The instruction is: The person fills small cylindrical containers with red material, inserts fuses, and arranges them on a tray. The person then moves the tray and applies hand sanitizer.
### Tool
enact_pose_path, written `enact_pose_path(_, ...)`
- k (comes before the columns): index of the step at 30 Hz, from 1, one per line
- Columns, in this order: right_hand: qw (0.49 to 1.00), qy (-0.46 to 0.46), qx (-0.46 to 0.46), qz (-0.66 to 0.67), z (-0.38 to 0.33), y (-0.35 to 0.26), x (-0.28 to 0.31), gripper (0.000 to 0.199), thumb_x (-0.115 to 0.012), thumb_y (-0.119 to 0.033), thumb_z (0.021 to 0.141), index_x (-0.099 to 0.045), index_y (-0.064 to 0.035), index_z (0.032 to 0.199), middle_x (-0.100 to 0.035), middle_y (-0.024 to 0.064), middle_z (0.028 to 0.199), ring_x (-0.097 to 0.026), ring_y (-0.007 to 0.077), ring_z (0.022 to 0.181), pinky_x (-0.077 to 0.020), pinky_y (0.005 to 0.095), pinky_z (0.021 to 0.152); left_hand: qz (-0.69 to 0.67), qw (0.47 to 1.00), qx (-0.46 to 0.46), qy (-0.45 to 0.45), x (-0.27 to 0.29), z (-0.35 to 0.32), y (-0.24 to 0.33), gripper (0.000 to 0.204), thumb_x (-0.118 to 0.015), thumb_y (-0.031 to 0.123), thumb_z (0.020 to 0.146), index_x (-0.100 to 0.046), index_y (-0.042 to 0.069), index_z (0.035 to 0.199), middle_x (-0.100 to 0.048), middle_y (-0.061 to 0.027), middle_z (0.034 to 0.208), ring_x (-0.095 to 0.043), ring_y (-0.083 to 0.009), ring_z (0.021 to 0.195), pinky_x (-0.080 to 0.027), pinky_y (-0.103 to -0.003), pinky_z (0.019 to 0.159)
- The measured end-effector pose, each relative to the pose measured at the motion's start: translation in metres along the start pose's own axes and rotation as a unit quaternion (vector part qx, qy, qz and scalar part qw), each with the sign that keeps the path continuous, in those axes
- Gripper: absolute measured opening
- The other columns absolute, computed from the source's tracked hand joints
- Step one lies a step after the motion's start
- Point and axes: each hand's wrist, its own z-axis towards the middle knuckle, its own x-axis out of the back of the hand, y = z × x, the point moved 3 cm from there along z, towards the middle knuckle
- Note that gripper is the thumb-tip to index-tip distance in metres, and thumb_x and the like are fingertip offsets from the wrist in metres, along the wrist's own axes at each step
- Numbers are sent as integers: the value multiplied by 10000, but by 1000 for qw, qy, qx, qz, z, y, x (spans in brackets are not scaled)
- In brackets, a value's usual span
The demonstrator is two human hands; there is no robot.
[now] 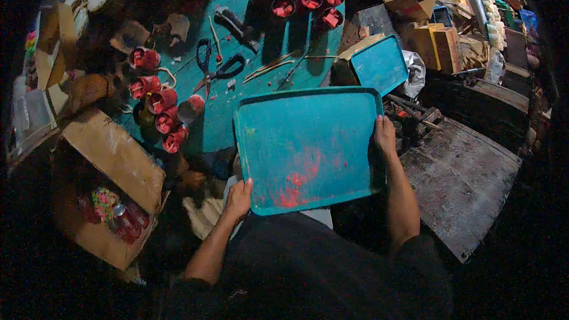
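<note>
Gripping the tray [308,136] at its two short sides, both hands have it in front of the person's body, its far edge overlapping the view of the near part of the surface [228,115]. The left hand [239,198] is closed on the near left corner, thumb laid along the rim; the right hand [385,135] is closed on the right side, higher up, near the far corner.

As for writing, a small pale squiggle sits low on the dark shirt [284,266], too small to read, and any print on the yellow box [447,47] at right cannot be made out.

The tray is blue-green, rectangular, with rounded corners and a raised rim. Its inner face is scuffed, with red smears thickest toward the near edge, just left of the middle, and fainter ones spreading up to the right.

Beyond it, on the surface, lie scissors [211,76] with dark handles, a few thin sticks [269,68] and a cluster of cups [283,6] holding red pieces. A second tray [379,65], bluer, leans at the right. At left, an opened carton [112,127] holds a bottle [125,222].
</note>
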Motion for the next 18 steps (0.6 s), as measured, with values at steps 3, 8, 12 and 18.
enact_pose_path(3, 999, -34, 9, -14, 17, -19, -4, 453, -432, -369, 1075, -617, 29, 962, -650, 292, 901, -633, 498, 861, -469, 552, 728, -21, 996, 70, 48, 11, -9, 39, 532, -389, 391, 1092, -613, -64, 930, -640, -275, 832, -619, -469, 782, -460, -512, 701)
enact_pose_path(8, 995, -57, 30, -79, 56, -50, 11, 450, -482, -386, 1063, -618, 30, 958, -654, 299, 841, -632, 527, 836, -478, 575, 705, -38, 992, 31, 112, -20, -29, 16, 486, -422, 354, 1087, -601, -59, 903, -626, -277, 814, -598, -479, 763, -434, -537, 684)
enact_pose_path(12, 995, -71, 62, -43, 58, -51, 0, 399, -486, -370, 1056, -596, 7, 984, -646, 303, 828, -622, 542, 829, -469, 582, 701, -46, 988, 106, 107, -24, -47, 38, 496, -436, 375, 1079, -605, -62, 916, -638, -292, 862, -596, -507, 820, -438, -548, 711)
enact_pose_path(18, 992, -67, 97, -41, 105, -141, -40, 379, -459, -334, 1065, -575, 24, 1026, -669, 316, 874, -624, 546, 844, -485, 571, 718, -103, 973, 125, 165, -30, -1, -30, 527, -436, 418, 1075, -637, -62, 991, -656, -293, 929, -616, -488, 885, -462, -537, 775)
